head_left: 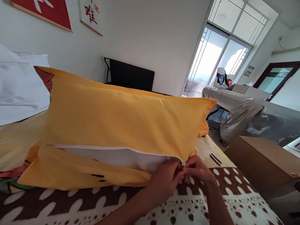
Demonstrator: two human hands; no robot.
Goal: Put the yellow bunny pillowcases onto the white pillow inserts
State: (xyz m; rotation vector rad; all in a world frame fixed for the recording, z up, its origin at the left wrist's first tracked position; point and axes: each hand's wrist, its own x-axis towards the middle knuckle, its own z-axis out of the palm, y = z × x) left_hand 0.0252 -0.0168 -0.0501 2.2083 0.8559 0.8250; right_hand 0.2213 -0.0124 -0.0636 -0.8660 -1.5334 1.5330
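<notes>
A large yellow pillowcase (122, 115) stands on its side with a white pillow (110, 157) inside. Its long opening gapes along the lower front and shows the white filling cover. At the right end of this slit, my left hand (166, 176) pinches the fabric edge. My right hand (198, 168) sits against it, fingertips closed on the same corner of the zipper edge. The fingertips of both hands nearly touch. Whatever small piece lies between them is mostly hidden.
Under the pillow lies a brown and white spotted blanket (187, 206) on the bed. White bedding (21, 84) is piled at the left. A brown cardboard box (262, 159) stands to the right, with a plastic-covered piece of furniture (243, 109) behind it. A black panel (131, 75) leans near the wall.
</notes>
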